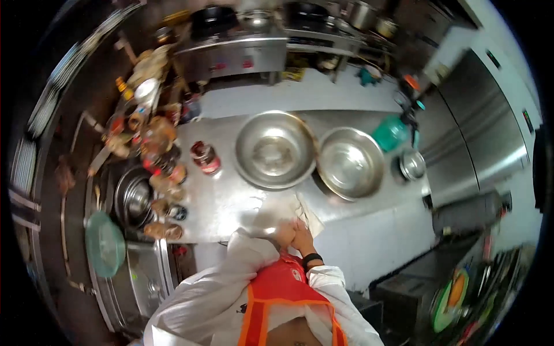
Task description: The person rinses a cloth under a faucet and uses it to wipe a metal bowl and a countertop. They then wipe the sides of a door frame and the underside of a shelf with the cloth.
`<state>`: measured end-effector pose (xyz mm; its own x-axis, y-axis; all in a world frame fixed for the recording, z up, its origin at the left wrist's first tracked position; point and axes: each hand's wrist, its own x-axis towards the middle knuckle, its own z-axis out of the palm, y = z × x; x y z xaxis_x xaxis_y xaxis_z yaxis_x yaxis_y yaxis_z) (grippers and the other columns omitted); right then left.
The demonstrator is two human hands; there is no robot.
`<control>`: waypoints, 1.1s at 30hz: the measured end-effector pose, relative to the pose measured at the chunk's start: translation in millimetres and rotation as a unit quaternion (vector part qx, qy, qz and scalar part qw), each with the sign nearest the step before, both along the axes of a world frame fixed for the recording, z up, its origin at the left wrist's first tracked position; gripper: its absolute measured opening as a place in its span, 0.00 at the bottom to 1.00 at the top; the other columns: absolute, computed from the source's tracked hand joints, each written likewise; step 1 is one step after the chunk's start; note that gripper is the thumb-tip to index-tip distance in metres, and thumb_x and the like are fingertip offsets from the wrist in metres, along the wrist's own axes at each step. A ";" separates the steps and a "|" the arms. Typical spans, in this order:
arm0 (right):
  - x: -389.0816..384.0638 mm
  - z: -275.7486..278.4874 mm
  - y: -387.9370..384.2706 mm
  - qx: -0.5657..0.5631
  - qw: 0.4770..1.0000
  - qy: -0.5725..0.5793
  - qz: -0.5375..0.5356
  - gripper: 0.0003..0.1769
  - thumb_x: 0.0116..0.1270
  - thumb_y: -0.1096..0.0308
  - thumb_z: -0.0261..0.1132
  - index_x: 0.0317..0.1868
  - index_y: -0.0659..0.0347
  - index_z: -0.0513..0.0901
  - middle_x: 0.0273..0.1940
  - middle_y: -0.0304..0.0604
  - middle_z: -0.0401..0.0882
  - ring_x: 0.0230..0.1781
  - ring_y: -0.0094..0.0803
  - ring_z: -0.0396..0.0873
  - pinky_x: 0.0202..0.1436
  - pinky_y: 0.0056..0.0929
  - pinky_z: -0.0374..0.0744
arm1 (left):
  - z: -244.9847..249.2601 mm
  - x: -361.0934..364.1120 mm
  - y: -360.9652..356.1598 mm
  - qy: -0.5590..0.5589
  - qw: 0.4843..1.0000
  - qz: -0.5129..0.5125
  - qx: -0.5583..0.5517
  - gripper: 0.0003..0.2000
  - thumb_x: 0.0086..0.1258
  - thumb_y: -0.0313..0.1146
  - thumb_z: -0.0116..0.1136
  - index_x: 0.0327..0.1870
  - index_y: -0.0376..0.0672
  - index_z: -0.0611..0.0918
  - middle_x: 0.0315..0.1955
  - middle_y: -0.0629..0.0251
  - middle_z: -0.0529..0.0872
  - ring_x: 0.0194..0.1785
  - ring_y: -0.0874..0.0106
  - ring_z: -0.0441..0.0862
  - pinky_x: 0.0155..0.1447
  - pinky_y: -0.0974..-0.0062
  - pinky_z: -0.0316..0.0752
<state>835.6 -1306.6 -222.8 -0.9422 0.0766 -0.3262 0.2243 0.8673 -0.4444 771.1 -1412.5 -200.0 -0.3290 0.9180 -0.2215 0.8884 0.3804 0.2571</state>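
A pale cloth (310, 217) hangs over the front edge of the steel table, against my right hand (302, 239). The fingers of that hand are closed on the cloth, and a black band circles the wrist. My left hand (283, 234) is pressed up beside the right one; blur and overlap hide its fingers. Beyond the hands stand a large steel basin (276, 151) and, touching or nearly touching it on the right, a second steel basin (350, 162). Both basins stand upright on the table.
The steel table (213, 222) also bears a jar with dark red contents (206, 158), several bottles on the left, small steel bowls (412, 165) and a teal container (390, 134) on the right. A sink (144, 277) lies at lower left. Stoves (231, 57) line the back.
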 end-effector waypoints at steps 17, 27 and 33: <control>-47.0 -74.9 -20.8 -0.011 0.971 0.056 0.232 0.26 0.55 0.61 0.55 0.55 0.55 0.68 0.64 0.47 0.50 0.62 0.47 0.56 0.58 0.53 0.61 | -10.0 3.0 -47.4 -0.027 0.963 0.265 0.050 0.15 0.53 0.33 0.52 0.40 0.36 0.77 0.42 0.54 0.75 0.48 0.57 0.71 0.52 0.62 0.64; -89.1 -3.3 -158.7 -0.030 0.915 -0.067 0.397 0.28 0.59 0.62 0.52 0.61 0.56 0.61 0.67 0.44 0.46 0.66 0.41 0.47 0.60 0.62 0.52 | 10.4 31.3 -155.3 0.052 0.845 0.528 0.073 0.15 0.57 0.33 0.48 0.44 0.35 0.74 0.46 0.51 0.74 0.52 0.58 0.69 0.49 0.56 0.66; -77.1 14.8 -149.8 -0.074 0.940 -0.047 0.329 0.30 0.58 0.63 0.54 0.61 0.57 0.58 0.64 0.48 0.51 0.64 0.44 0.52 0.61 0.56 0.54 | -36.6 28.9 -152.7 0.166 0.839 0.506 0.109 0.16 0.57 0.39 0.48 0.46 0.43 0.75 0.38 0.61 0.77 0.46 0.59 0.72 0.50 0.56 0.62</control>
<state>758.5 -1456.4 -208.0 -0.7366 -0.5652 -0.3714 -0.2941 0.7622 -0.5766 800.0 -1565.2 -236.6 -0.9751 0.1380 0.1737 0.1750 0.9597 0.2199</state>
